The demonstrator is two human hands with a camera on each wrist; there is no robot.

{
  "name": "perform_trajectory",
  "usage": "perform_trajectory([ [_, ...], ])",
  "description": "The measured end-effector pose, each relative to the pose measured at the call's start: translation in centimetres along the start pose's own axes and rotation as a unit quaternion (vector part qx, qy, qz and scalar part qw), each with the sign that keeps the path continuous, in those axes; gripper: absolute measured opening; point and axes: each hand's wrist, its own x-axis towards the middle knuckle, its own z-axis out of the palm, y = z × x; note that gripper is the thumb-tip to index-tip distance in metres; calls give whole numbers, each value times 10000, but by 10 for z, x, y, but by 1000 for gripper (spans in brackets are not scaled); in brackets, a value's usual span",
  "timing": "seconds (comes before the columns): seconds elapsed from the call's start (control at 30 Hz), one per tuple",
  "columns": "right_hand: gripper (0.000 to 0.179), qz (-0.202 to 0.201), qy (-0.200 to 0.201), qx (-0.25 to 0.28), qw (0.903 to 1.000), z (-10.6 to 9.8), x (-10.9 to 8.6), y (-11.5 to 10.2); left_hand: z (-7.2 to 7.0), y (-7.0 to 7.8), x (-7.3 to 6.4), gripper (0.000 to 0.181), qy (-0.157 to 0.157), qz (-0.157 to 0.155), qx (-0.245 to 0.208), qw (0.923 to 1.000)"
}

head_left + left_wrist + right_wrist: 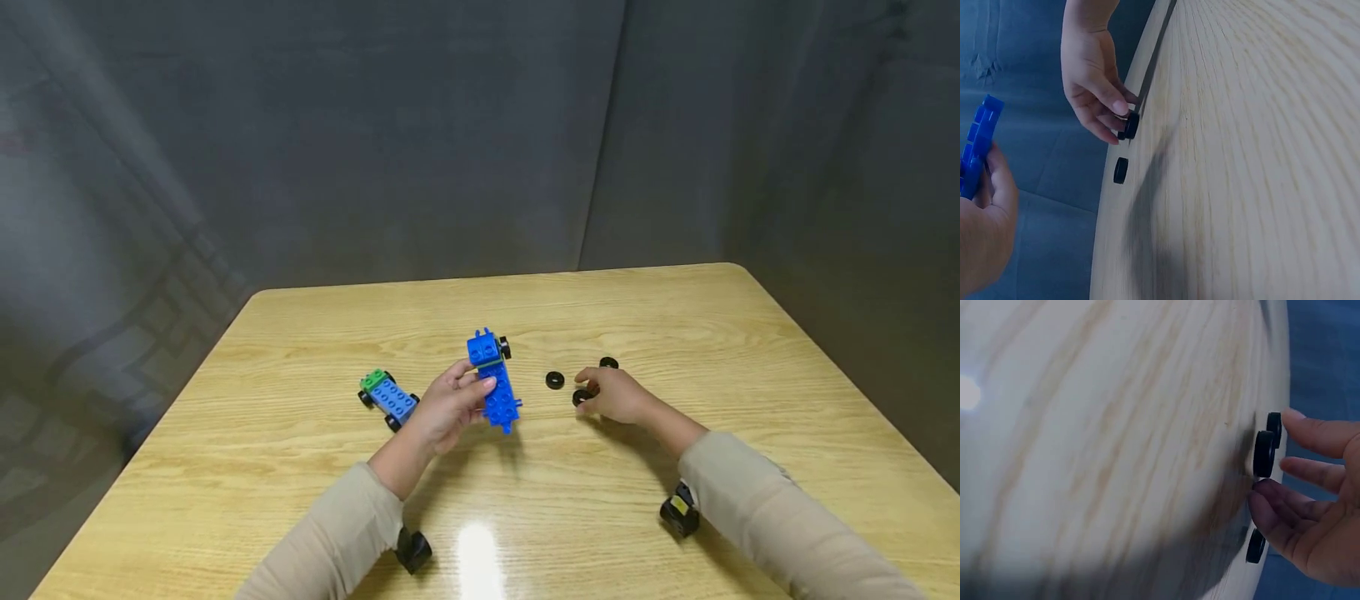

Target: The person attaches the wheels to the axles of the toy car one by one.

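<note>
My left hand (450, 408) grips a blue toy-brick car body (498, 396), raised over the table and tilted, thumb on its studs. A black wheel (505, 347) sits on that body's far right side; bare blue pegs stick out at the near end. My right hand (618, 395) reaches down around a loose black wheel (582, 397), thumb and fingers spread on either side of it. In the right wrist view, a gap shows between the fingertips and this wheel (1264, 454). Another loose wheel (555, 380) lies left of the right hand, and one (608, 362) lies just beyond it.
A second toy car (390, 398), blue with a green block and black wheels, stands on the wooden table (562, 517) left of my left hand, partly hidden by it. Behind the table's far edge hangs a dark grey curtain (420, 150).
</note>
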Motion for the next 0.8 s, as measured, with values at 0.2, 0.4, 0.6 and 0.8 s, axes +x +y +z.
perform_trajectory([
  [0.2, 38, -138, 24, -493, 9987, 1, 4, 1, 0, 1, 2, 30, 58, -70, -113, 9999],
  [0.4, 25, -292, 99, -857, 9958, 3, 7, 5, 1, 1, 0, 30, 56, -142, -316, 9994],
  [0.6, 29, -309, 383, -400, 9980, 5, 1, 8, 1, 1, -1, 42, -63, -84, -373, 9992],
  [0.8, 31, -452, 884, 159, 9949, 7, -8, 1, 1, 1, -2, 43, -50, -58, -381, 9992],
])
